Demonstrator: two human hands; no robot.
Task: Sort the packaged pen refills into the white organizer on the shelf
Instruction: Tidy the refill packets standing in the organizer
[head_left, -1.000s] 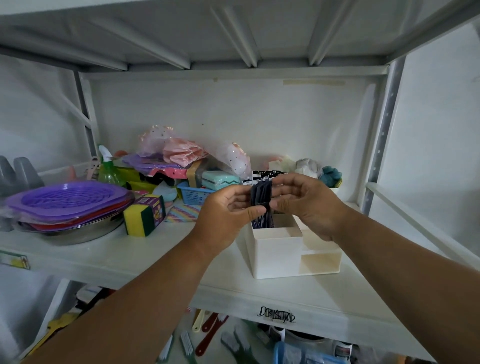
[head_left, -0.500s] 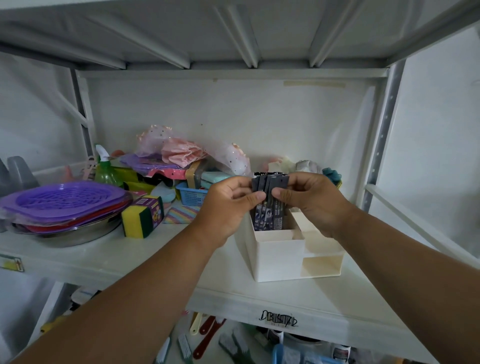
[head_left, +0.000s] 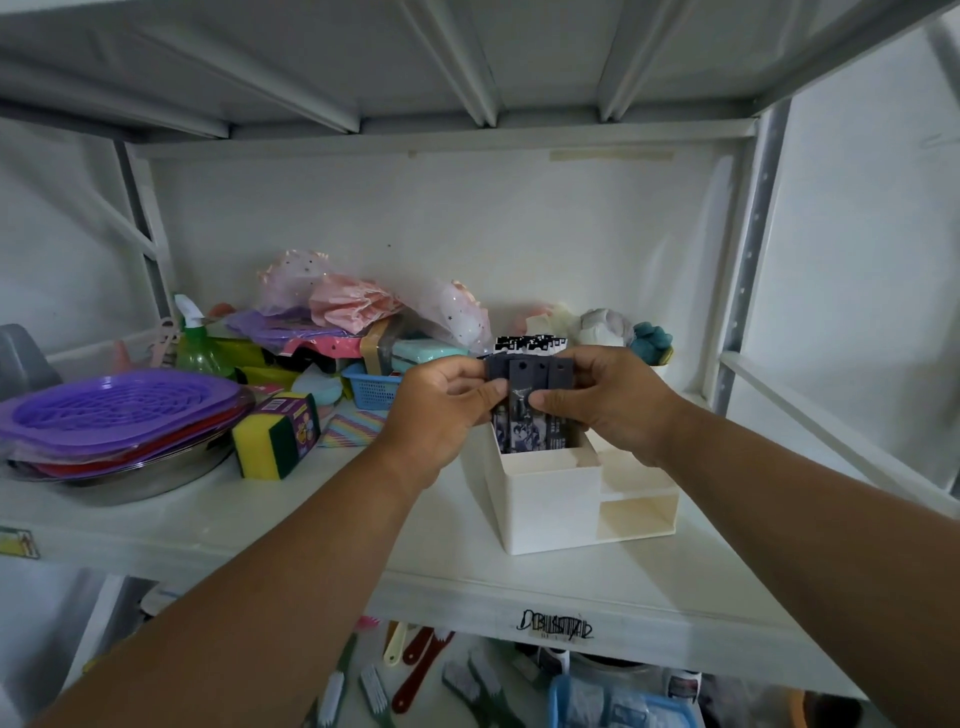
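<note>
Left hand (head_left: 441, 410) and right hand (head_left: 608, 397) pinch fanned refill packs (head_left: 527, 410) over white organizer (head_left: 550, 499); risk: loose fan slips, packs snag compartment wall or spill onto shelf (head_left: 260, 525).

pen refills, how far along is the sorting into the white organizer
Done: a row of packs with white, black-printed tops already stands at the back. In hand: the left hand and right hand pinch a fan of dark refill packs, whose lower ends sit inside the tall front compartment of the white organizer. Left: let go. No other loose refill packs are visible on the shelf.
</note>
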